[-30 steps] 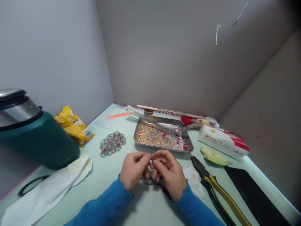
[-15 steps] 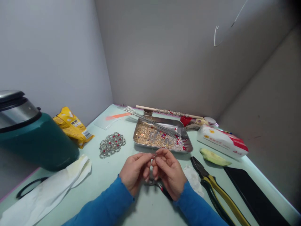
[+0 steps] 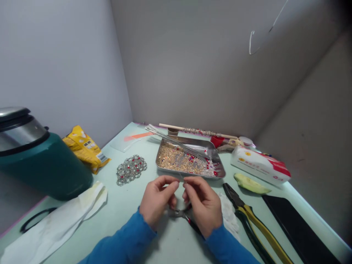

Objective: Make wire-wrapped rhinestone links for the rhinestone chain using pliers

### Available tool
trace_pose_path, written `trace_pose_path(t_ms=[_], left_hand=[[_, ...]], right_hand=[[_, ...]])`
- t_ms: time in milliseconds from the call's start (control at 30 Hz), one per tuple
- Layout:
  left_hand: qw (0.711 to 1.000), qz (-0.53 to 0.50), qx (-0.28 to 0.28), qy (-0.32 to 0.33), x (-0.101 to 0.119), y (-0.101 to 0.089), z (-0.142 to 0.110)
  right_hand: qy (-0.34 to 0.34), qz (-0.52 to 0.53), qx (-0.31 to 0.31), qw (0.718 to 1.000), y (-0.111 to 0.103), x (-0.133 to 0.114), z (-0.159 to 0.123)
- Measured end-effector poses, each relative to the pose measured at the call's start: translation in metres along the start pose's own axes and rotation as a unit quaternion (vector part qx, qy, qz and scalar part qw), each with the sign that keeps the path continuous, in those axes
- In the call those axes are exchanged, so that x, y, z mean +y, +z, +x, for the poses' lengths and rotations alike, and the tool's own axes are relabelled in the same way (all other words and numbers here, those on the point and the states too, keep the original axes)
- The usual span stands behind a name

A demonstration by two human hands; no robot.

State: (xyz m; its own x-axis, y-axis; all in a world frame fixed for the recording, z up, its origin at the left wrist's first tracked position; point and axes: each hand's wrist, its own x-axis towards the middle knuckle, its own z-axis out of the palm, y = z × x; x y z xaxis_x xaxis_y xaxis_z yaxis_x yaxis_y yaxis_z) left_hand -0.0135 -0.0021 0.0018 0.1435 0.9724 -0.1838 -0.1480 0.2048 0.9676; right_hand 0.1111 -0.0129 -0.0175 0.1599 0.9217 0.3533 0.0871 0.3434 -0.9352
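My left hand [image 3: 158, 197] and my right hand [image 3: 204, 201] face each other just in front of a metal tray [image 3: 218, 177]. Thumb and forefinger of each are pinched together, a small gap apart. A thin wire [image 3: 180, 176] shows between the fingertips; what else the fingers hold is too small to make out. Gold, clear and red beads [image 3: 176, 159] lie in the tray, and a bundle of silver wires [image 3: 165, 136] slants over it. Below my hands, partly hidden by the right one, lie small pliers [image 3: 178, 213] with dark, red-marked handles.
On the left are a beaded piece [image 3: 131, 169], a yellow packet [image 3: 88, 148], a teal flask [image 3: 46, 168] and white paper [image 3: 60, 222]. On the right lie large pliers [image 3: 250, 216], a green slice [image 3: 251, 184], a black phone-like slab [image 3: 299, 229] and a tissue pack [image 3: 258, 165].
My hands have moved slightly apart, the right one shifting to the right. More of the small pliers beneath now shows.
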Motion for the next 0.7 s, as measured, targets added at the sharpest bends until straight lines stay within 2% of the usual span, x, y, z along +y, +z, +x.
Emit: trace_pose_path(t_ms=[100,167,200,267,367,500,700], left_hand=[[0.997,-0.007,-0.071,0.009,0.0014,0.0016,-0.0038],[0.997,-0.032,-0.076,0.012,0.0002,0.0018,-0.0037],[0.996,-0.048,-0.068,0.009,-0.0006,0.0015,-0.0029],[0.995,-0.080,-0.052,-0.002,-0.0016,0.0006,-0.0006],[0.994,-0.104,-0.041,-0.012,-0.0007,-0.0010,0.0020],[0.994,-0.100,-0.044,-0.007,0.0024,-0.0020,0.0022],[0.993,-0.104,-0.052,-0.007,0.0032,-0.0022,0.0018]], right_hand=[[-0.124,-0.091,0.025,0.988,-0.0034,-0.0015,0.0002],[-0.140,-0.107,0.014,0.984,-0.0038,-0.0026,0.0003],[-0.117,-0.099,0.009,0.988,-0.0033,-0.0031,0.0003],[-0.021,-0.052,0.001,0.998,-0.0016,-0.0037,0.0003],[0.118,0.049,-0.017,0.992,-0.0004,-0.0031,0.0016],[0.148,0.086,-0.103,0.980,-0.0030,-0.0022,0.0039],[0.166,0.131,-0.162,0.964,-0.0054,-0.0053,0.0028]])
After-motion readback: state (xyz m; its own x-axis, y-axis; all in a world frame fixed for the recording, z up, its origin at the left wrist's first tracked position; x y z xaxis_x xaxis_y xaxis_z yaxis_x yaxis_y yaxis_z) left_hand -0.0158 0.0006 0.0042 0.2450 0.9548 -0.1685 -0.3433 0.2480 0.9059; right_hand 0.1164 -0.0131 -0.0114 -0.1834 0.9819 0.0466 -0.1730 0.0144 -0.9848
